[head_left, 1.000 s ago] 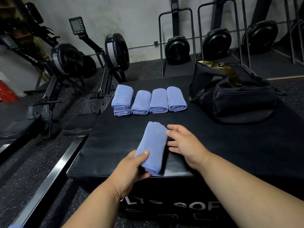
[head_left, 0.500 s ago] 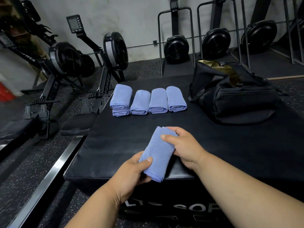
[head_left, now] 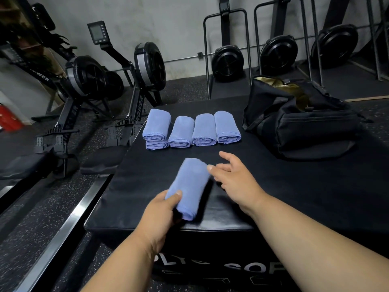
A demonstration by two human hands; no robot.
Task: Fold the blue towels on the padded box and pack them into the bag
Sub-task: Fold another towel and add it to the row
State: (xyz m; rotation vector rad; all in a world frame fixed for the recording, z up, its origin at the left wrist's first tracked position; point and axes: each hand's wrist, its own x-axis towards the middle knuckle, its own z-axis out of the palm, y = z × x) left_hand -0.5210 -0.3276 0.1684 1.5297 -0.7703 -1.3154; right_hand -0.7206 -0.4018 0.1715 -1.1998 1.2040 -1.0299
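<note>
Near the padded box (head_left: 273, 186) front edge, left hand (head_left: 162, 211) pinches a folded blue towel (head_left: 192, 186), likely ready for lifting; right hand (head_left: 233, 178) spread beside it; folded towels (head_left: 191, 129) at twelve o'clock, open bag (head_left: 305, 123) at two

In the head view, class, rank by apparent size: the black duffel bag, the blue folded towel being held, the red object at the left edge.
1. Black duffel bag
2. Blue folded towel, though nearness enlarges it
3. Red object, partly cropped
</note>
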